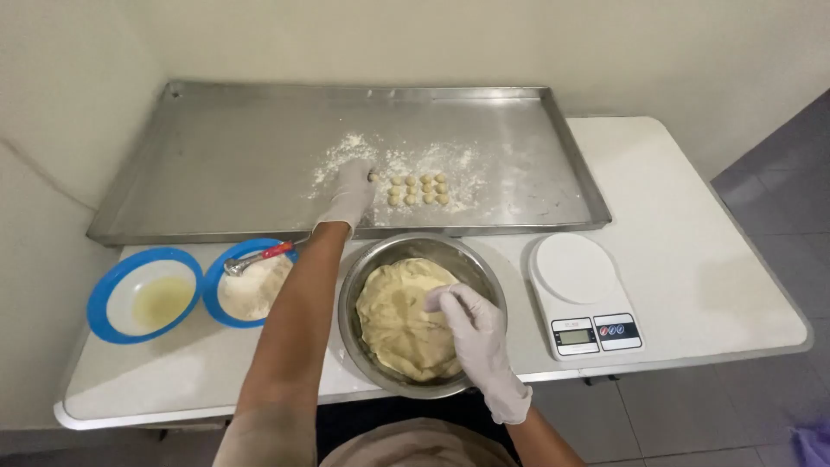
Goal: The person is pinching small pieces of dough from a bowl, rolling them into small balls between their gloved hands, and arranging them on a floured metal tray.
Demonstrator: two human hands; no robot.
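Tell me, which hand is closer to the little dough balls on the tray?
The left hand. Its fingers touch a ball just left of the dough balls on the floured metal tray. The right hand is farther away, down in the steel bowl, pressing the big dough.

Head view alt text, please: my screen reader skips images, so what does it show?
A person's gloved left hand sets a small dough ball beside rows of dough balls on a floured steel tray, while the gloved right hand pinches dough in a metal bowl. Two blue-rimmed bowls sit left, a white kitchen scale right.
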